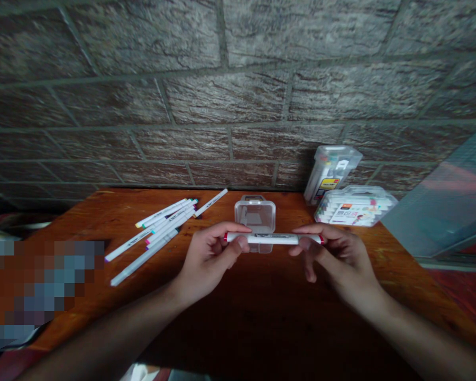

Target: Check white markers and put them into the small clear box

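A white marker (275, 239) with red ends is held level in front of me, dark print along its barrel. My left hand (212, 254) pinches it near the left end between thumb and fingers. At the other end, my right hand (335, 251) grips it the same way, with lower fingers loosely curled. Behind the marker stands an open clear plastic case (255, 214), its lower part partly hidden by the marker. To the left of my left hand lies a loose pile of white markers (162, 225) with variously coloured ends.
One single marker (211, 203) lies apart near the wall. At the back right, an upright clear case (331, 172) and a lying clear case (355, 206) hold markers. The wooden table (262, 317) meets a stone-block wall (230, 106). A pixelated patch covers the lower left.
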A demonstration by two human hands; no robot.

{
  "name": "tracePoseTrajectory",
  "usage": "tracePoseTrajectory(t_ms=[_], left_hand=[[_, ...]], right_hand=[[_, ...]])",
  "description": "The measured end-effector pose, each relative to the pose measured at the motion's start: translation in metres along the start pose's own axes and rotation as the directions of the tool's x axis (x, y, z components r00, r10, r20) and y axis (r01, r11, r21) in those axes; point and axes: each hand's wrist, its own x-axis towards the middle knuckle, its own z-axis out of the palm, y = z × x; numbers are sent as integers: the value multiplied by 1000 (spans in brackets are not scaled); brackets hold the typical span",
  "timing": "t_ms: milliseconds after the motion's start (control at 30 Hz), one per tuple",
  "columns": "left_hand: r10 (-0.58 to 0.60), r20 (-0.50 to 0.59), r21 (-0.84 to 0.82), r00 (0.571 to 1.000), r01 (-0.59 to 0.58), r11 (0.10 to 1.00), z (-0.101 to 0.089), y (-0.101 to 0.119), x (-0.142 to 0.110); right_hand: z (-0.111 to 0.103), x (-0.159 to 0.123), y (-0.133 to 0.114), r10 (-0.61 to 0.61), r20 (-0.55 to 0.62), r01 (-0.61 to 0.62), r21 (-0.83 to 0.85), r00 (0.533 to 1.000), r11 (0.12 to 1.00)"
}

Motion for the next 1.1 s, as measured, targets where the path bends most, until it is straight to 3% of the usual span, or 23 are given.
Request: tracePoseTrajectory(t_ms=[633, 1100], left_hand=[[-45, -2, -261, 999, 43, 964, -2, -5, 2], [-76, 1, -363, 997, 71, 929, -2, -2, 3]], right_hand=[[-1, -1, -1, 128, 23, -129, 252, 992, 959], [0, -1, -2, 130, 21, -131, 253, 991, 959]])
